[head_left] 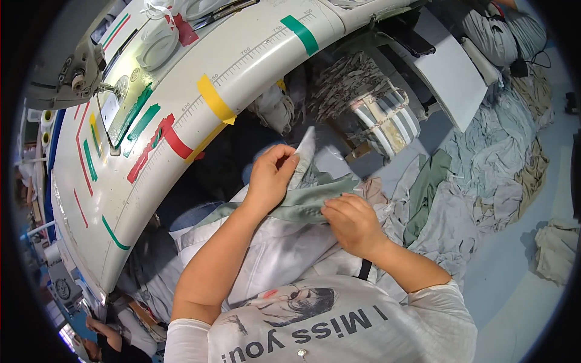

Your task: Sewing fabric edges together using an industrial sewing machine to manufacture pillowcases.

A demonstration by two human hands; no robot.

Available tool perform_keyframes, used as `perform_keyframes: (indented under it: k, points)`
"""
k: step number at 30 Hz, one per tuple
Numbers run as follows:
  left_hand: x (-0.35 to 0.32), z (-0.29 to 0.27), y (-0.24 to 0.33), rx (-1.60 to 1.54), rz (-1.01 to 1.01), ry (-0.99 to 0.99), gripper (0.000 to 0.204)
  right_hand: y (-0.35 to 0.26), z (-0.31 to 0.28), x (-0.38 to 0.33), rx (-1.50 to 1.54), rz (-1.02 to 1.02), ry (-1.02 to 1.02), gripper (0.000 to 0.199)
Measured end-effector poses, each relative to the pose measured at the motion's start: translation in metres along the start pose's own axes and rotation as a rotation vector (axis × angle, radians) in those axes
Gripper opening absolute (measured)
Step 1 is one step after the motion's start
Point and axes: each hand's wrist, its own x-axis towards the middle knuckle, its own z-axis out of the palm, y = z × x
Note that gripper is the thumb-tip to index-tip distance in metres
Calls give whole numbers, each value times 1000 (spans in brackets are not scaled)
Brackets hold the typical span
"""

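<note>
Over my lap, my left hand [272, 175] is closed in a pinch on a pale whitish fabric piece [307, 148], whose pointed end sticks up past the fingertips. To its right, my right hand [353, 222] is closed with its fingertips on the edge of a grey-green cloth [302, 204]. The green cloth stretches between both hands and lies across my lap. Beneath it spreads a larger white cloth [263, 254]. How the pale piece joins the green cloth is hidden by folds and by my fingers.
A white sewing table [242, 78] with ruler marks and coloured tape curves along the left. The sewing machine [78, 75] stands on it. A striped bundle [387, 121] sits beyond my hands. Heaped garments [478, 175] cover floor at right, beside a white board [451, 78].
</note>
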Motion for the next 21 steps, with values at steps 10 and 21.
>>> perform_keyframes:
  k: [10,21]
  points:
    - [-40,-17,181,-48,406,-248,7,-63,-119,80,707,-299,33,8]
    - [-43,-32,118,137,234,-26,9,-31,-65,101,632,338,32,7]
